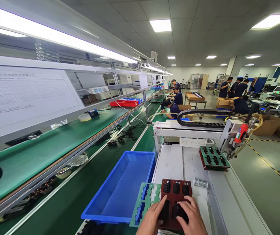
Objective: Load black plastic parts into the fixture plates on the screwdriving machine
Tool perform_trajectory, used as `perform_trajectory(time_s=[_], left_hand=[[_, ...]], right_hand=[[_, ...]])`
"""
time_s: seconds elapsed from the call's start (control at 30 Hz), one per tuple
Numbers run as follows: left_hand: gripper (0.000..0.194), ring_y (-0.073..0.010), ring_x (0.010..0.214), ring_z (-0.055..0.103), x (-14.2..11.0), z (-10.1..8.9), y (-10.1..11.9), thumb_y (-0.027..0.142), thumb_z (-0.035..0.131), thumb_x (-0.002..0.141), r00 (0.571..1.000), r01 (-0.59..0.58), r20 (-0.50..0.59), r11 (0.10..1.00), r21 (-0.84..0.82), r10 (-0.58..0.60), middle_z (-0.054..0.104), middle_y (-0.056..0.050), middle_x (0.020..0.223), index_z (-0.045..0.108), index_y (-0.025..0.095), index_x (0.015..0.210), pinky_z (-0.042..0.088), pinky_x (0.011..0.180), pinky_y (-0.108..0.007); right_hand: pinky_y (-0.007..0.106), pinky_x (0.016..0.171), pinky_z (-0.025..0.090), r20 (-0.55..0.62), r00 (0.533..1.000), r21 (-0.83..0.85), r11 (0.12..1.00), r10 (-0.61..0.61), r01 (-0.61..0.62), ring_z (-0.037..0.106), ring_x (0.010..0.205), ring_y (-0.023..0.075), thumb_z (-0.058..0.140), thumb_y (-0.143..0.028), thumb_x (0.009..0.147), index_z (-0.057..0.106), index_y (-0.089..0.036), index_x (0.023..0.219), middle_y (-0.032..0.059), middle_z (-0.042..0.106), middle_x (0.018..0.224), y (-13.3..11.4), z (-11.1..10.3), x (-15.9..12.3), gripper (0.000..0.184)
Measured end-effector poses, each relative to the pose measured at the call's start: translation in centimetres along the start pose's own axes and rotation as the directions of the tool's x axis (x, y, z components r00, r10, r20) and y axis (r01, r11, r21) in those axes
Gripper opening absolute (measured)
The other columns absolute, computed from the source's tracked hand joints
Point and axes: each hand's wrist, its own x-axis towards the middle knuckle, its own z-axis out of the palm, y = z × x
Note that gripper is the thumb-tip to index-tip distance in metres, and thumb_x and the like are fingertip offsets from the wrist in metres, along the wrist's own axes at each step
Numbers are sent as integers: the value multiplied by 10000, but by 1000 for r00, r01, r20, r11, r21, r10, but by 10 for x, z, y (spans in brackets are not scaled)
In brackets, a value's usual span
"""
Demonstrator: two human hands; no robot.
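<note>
Landmark: dark red tray (174,196), flat on the white table (171,163) at the near edge of the view. In the far row of the tray: three black parts (176,187), side by side, one per pocket. In the near row: further black parts, largely hidden under the fingers.

At the near left of the tray: left hand (152,218), index finger extended along a black part, thumb set apart lower down. At the near right of the tray: right hand (191,215), fingers parted and bent over another black part, thumb apart from the fingers. Pinching or only resting, for either hand: cannot tell.

Directly left of the tray: green plate (146,199) with shaped cut-outs, tilted in view, overlapping the near right corner of a blue bin (127,182). Farther left of the tray, past the bin: green conveyor belt (68,202).

Just beyond the tray, to the right: roll of printed labels (200,182). Farther beyond, on the right: green-topped fixture (213,159) with two rows of black parts, three per row. Above and beyond the tray: white gantry beam (191,131), with a red tool (241,133) mounted at the right end, next to the fixture. Well beyond the tray: seated co-workers (174,109) along the line.
</note>
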Motion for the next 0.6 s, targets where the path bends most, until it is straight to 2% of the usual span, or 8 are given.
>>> perform_trajectory(time_s=[0.13,0.27,0.33,0.43,0.5,0.6], left_hand=[[1030,-255,1388,554,9,7,10,-13,510,590,997,38,-70,996,77,-33,628,-89,1519,458,217,1592,413,1196,-356],[848,-261,1310,632,16,9,14,-2,546,531,998,52,-35,994,96,-49,738,-96,1353,656,193,1349,505,1108,-347],[658,-290,1447,536,16,10,8,15,603,625,998,22,-54,995,94,-17,727,-101,1389,706,199,1249,462,1188,-401],[280,-377,1613,259,14,20,-9,239,695,876,980,-10,-194,989,149,39,475,-114,1665,783,221,1141,316,1293,-571],[284,-424,1611,238,11,33,-24,418,635,970,950,24,-310,984,176,32,365,-93,1727,817,264,1124,348,1252,-651],[432,-423,1595,288,10,52,-54,530,545,997,928,9,-372,995,100,29,404,-84,1707,754,331,1318,432,1192,-646]], right_hand=[[561,1279,312,-26,999,-24,999,-28,27,285,1562,371,632,-163,835,736,-267,1300,84,598,1487,13,15,1,488],[634,1271,257,-54,997,-52,997,54,-56,135,1605,450,670,-152,784,797,-253,1188,129,359,1678,17,27,4,435],[631,1275,239,-59,994,-59,994,88,-92,101,1612,452,669,-112,741,817,-255,1127,117,306,1708,12,26,8,437],[632,1281,212,-31,989,-54,988,142,-144,119,1613,441,660,-66,669,822,-271,1091,93,341,1700,2,17,12,496],[675,1275,180,-5,984,-50,983,179,-179,125,1611,446,657,-65,663,815,-290,1087,82,364,1693,-2,12,12,506],[695,1268,196,-10,981,-54,980,192,-192,138,1608,452,668,-80,704,808,-303,1109,79,387,1684,0,16,8,484]])
